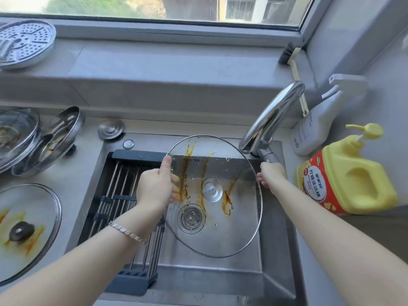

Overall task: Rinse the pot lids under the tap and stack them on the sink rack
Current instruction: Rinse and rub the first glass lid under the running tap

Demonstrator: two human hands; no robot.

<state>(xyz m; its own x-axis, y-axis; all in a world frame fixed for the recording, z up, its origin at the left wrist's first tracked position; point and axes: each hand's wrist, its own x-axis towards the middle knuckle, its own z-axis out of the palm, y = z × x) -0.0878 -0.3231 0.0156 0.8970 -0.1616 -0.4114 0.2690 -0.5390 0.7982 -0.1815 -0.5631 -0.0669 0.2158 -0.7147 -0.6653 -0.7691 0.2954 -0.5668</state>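
Glass pot lid (220,228): held tilted over the sink (220,274), just below and in front of the tap (271,115), its far edge raised toward the spout. Streaked with brown-orange residue and dotted with droplets. Angled, by appearance, so that water would run down the face and into the drain (191,218) seen through the glass.

Left hand (154,188): pinching the lid's left rim, thumb laid along the upper face, fingers showing through the glass beneath. Gripped at the edge, presumably to leave the soiled middle exposed.

Right hand (272,175): curled round the end of the grey tap lever (268,156), apart from the lid or barely beside its right rim. Placed, in all likelihood, to start the flow. No stream visible from the spout.

Sink rack (123,195): dark-framed, steel-barred, spanning the sink's left side. No lids on it; stacking not yet begun.

Awaiting rinse on the worktop (72,180), left of the sink: stained lid with black knob (28,217), steel lid (55,140) leaning on a second glass lid (15,138). Kept on the left, within reach of the holding hand.

Right of the sink: yellow detergent jug (353,173), white spray bottle (315,124).
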